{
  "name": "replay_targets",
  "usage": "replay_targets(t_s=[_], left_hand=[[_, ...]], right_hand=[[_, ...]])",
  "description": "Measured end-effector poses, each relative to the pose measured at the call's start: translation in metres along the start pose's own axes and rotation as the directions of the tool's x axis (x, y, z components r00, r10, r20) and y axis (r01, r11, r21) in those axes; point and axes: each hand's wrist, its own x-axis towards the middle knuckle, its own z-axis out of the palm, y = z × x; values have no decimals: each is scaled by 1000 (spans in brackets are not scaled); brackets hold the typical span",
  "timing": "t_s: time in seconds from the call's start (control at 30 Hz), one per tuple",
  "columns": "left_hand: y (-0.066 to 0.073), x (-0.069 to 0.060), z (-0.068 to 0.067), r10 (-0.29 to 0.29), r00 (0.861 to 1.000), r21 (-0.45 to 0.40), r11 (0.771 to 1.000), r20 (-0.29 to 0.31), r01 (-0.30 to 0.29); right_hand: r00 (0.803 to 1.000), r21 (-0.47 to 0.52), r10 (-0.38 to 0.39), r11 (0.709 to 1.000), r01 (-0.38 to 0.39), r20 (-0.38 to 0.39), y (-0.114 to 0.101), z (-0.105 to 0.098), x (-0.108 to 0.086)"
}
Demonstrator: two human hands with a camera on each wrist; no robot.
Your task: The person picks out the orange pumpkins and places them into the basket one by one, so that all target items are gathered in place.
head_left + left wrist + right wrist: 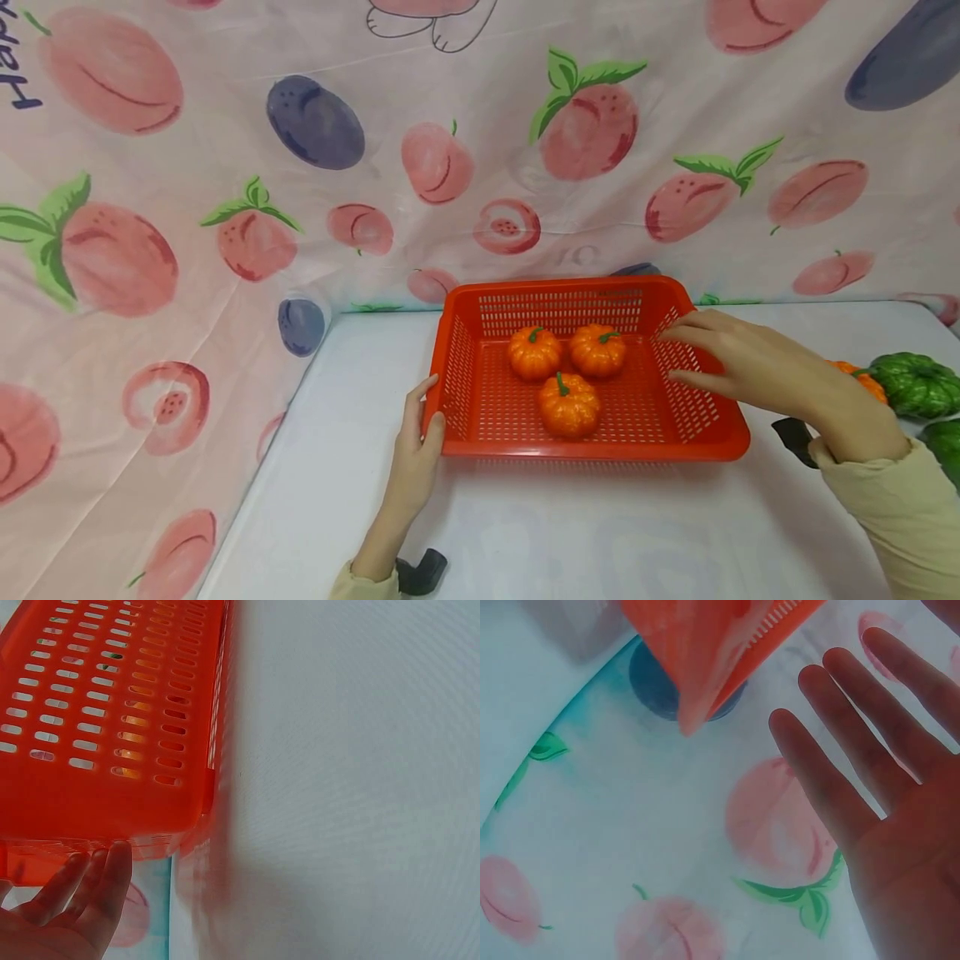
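Note:
A red plastic basket (577, 452) with slotted walls sits on the white table, and three small orange pumpkins lie inside: one at the back left (535, 354), one at the back right (597, 352) and one at the front (569, 407). At the basket's left end, my left hand (416, 454) touches the outside near the front corner; its fingers (112, 892) look straight in the left wrist view. My right hand (712, 354) is over the basket's right end with fingers apart and holding nothing. In the right wrist view its fingers (862, 727) are extended, away from the basket's corner (697, 682).
At the table's right edge lie green pumpkins (917, 385) and another orange pumpkin (862, 379), partly hidden by my right arm. A fruit-printed cloth (480, 125) hangs behind the table and along its left side. White table surface (570, 533) lies in front of the basket.

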Motion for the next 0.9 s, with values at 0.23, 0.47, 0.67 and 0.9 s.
replay_targets(t_s=[0.23, 0.47, 0.67, 0.9], left_hand=[[1, 2, 0, 4, 1000, -11, 1000, -1, -4], [-1, 1, 0, -4, 1000, -9, 1000, 3, 4], [0, 1, 0, -6, 1000, -5, 1000, 5, 6], [1, 0, 0, -4, 1000, 0, 1000, 1, 4]], right_hand=[[999, 0, 44, 999, -44, 16, 7, 2, -8], [999, -4, 50, 999, -50, -16, 16, 8, -16], [998, -10, 48, 999, -48, -45, 25, 11, -22], [996, -8, 75, 997, -75, -53, 31, 11, -30]])
